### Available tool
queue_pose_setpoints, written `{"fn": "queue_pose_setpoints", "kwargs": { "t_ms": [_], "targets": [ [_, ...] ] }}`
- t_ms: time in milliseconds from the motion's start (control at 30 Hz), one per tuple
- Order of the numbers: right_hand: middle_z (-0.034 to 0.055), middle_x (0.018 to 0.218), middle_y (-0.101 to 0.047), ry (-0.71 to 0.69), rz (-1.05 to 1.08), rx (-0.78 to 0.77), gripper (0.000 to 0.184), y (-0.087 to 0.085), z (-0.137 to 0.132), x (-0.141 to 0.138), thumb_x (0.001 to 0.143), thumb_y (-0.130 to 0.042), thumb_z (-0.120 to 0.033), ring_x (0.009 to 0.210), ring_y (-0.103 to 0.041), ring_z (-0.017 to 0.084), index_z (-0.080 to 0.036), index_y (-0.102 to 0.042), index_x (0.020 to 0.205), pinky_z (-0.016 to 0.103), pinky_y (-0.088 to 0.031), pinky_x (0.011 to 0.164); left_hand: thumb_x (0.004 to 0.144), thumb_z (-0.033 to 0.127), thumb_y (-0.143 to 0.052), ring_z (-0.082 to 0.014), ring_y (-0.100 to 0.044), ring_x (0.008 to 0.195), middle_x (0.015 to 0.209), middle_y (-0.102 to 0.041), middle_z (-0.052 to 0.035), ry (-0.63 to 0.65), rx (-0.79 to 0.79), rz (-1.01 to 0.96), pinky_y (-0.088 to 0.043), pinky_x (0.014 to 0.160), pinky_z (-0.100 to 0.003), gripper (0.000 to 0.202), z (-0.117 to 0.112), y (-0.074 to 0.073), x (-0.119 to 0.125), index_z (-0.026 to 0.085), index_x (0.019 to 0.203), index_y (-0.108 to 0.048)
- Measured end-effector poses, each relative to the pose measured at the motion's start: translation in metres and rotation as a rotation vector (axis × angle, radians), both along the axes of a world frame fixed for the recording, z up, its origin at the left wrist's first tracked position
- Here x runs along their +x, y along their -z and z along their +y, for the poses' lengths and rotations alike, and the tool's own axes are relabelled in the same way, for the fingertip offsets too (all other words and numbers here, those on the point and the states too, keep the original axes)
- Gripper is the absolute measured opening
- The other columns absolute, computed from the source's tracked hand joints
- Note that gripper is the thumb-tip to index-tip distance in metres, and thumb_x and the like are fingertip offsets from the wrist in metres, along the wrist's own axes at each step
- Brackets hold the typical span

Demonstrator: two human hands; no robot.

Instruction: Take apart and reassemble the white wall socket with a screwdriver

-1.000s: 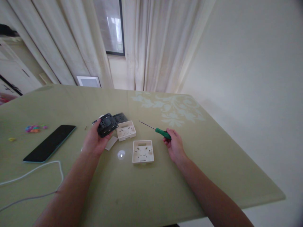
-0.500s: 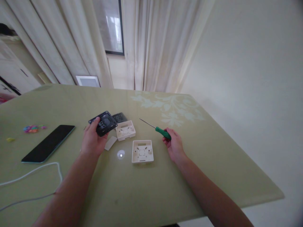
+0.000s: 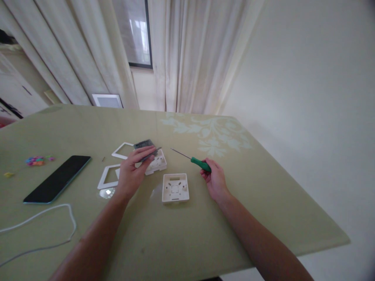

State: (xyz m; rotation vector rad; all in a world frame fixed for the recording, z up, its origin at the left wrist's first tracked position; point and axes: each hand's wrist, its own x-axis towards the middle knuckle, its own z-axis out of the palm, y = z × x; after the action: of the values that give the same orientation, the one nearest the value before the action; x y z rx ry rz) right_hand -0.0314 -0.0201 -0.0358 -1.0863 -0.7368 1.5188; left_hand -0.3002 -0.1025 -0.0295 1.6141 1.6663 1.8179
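My left hand (image 3: 135, 168) is closed on a dark grey wall switch plate (image 3: 151, 155), tilted nearly edge-on and partly covered by the fingers. It is above a white mounting box (image 3: 159, 160); whether they touch I cannot tell. Another dark plate (image 3: 142, 144) lies just behind on the table. My right hand (image 3: 215, 176) grips the green handle of a screwdriver (image 3: 200, 163), its thin shaft pointing left and away from me. Between my hands, nearer to me, sits a second white mounting box (image 3: 175, 188), its hollow side up.
Two white frames (image 3: 102, 181) lie left of my left hand, with a tiny screw-like piece (image 3: 103, 159) nearby. Farther left are a black phone (image 3: 58, 179), a white cable (image 3: 72, 218) and small coloured pieces (image 3: 36, 160). The table's right edge meets a wall.
My left hand has moved right and turned the switch plate from face-up view to nearly edge-on over the rear box. The white frames came into view. The right hand stays nearly still.
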Motion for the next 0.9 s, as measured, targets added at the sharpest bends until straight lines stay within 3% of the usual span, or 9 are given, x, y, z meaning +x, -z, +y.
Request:
{"fn": "queue_pose_setpoints", "kwargs": {
  "t_ms": [133,267,533,733,900],
  "targets": [
    [-0.0024,0.065,-0.067,0.000,0.001,-0.003,0.033,0.0007,0.0000,-0.0003,0.067,-0.089,-0.043,0.049,-0.058,0.009,-0.018,-0.072,0.081,0.021,-0.044,0.044,0.102,0.035,-0.073,-0.0262,-0.072,0.107,0.118,-0.083,-0.0055,-0.072,0.080,0.300,-0.054,0.099,-0.048,0.022,0.0019,0.0060,-0.0016,0.035,0.120,-0.085],
    [-0.0024,0.065,-0.067,0.001,0.003,-0.008,0.032,-0.0002,-0.0003,-0.0011,0.067,-0.088,-0.043,0.048,-0.057,0.009,-0.018,-0.073,0.080,0.021,-0.044,0.044,0.104,0.027,-0.071,-0.0240,-0.073,0.106,0.118,-0.083,-0.0048,-0.070,0.139,0.388,-0.056,0.094,-0.043,0.023,0.0006,0.0079,0.0008,0.034,0.122,-0.084],
    [-0.0015,0.067,-0.069,-0.035,-0.004,-0.024,0.032,-0.0017,-0.0014,-0.0016,0.068,-0.089,-0.043,0.051,-0.060,0.010,-0.019,-0.073,0.081,0.021,-0.045,0.046,0.098,0.030,-0.079,-0.0196,-0.072,0.090,0.103,-0.077,-0.0046,-0.254,0.197,0.277,-0.057,0.079,-0.034,0.017,-0.0035,0.0018,0.0057,0.028,0.112,-0.087],
    [-0.0011,0.067,-0.070,-0.064,-0.007,-0.020,0.036,-0.0026,-0.0033,-0.0028,0.065,-0.091,-0.046,0.052,-0.061,0.010,-0.018,-0.075,0.081,0.021,-0.047,0.046,0.097,0.034,-0.079,-0.0203,-0.069,0.084,0.093,-0.081,-0.0032,-0.294,0.184,0.316,-0.054,0.083,-0.036,0.013,-0.0054,-0.0005,0.0031,0.026,0.103,-0.087],
    [-0.0004,0.069,-0.071,-0.071,0.001,-0.012,0.033,-0.0024,-0.0039,-0.0022,0.068,-0.090,-0.045,0.053,-0.062,0.010,-0.018,-0.076,0.082,0.021,-0.049,0.048,0.098,0.038,-0.074,-0.0164,-0.070,0.074,0.094,-0.083,-0.0016,-0.325,0.063,0.069,-0.055,0.073,-0.030,0.019,-0.0059,0.0020,0.0083,0.025,0.109,-0.084]
  ]
}}
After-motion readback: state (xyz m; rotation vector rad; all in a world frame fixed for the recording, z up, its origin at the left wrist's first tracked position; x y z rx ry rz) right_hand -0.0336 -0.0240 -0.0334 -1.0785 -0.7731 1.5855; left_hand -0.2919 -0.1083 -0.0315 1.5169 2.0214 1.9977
